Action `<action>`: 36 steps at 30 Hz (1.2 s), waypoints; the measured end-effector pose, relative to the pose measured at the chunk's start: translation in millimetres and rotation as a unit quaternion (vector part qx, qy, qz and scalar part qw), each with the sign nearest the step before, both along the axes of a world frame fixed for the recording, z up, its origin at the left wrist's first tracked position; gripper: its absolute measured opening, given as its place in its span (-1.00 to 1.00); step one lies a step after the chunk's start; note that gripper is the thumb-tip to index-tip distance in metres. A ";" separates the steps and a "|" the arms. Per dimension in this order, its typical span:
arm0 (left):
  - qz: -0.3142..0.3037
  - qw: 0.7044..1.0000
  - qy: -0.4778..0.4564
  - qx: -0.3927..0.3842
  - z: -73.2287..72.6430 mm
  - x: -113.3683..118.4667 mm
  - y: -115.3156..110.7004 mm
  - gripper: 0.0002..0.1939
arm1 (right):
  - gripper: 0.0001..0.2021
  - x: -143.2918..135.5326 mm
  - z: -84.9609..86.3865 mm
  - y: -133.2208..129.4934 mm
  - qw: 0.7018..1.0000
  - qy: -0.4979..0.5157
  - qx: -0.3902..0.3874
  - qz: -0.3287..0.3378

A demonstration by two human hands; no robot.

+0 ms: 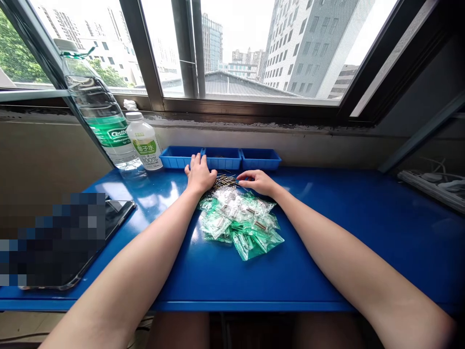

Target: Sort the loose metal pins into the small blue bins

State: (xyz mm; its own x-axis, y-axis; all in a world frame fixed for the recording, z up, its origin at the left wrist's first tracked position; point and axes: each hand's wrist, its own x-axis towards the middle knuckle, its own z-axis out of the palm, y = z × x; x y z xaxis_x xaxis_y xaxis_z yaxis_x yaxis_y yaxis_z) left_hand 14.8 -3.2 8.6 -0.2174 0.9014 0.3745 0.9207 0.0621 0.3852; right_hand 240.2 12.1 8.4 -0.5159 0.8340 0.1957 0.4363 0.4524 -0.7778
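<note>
Metal pieces (225, 182), thin, dark to gold: loose heap mid-table, right behind the pile of clear and green bags (250, 218), in front of 3 blue bins (260, 161).

Head view: left grip (199, 175) spread palm-down at the heap's left side, thumb by its edge, fingers reaching up to the bins. Right grip (259, 182) at the heap's right side, fingers bent, thumb and index close to the pieces. Can't tell if it's pinching 1 or just touching.

Handling, my read: heap looks tangled, so loosen a few at the edge rather than digging in the middle. Pinch by the shaft, light pressure; thin stuff rolls on a glossy table (319, 213). Left grip works best as a low fence. Don't sweep toward the bags; film will hide strays. Watch the left fingertips near the bins, easy to nudge 1.
</note>
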 end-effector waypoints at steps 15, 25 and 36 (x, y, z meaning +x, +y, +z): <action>0.066 0.996 0.053 0.040 6.7 -0.6 -10.0 -0.44 | -0.72 -1.3 -2.2 -0.2 1.000 0.000 0.010 -0.020; 0.091 0.990 0.090 0.050 11.1 3.1 -15.0 -0.54 | -0.72 -2.7 -0.7 -2.2 0.999 -0.006 0.017 -0.026; 0.053 0.994 0.082 0.050 2.7 -0.9 -9.4 -0.42 | -0.72 -2.3 -1.5 -1.4 1.000 -0.005 0.018 -0.025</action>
State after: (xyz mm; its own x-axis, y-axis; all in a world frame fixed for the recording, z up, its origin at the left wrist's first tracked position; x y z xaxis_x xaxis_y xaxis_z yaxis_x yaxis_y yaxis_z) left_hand 13.9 -12.6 11.3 -0.2387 0.8332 0.4987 0.9618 0.1319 0.2399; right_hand 237.9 10.7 6.9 -0.4754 0.8515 0.2214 0.4668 0.4574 -0.7569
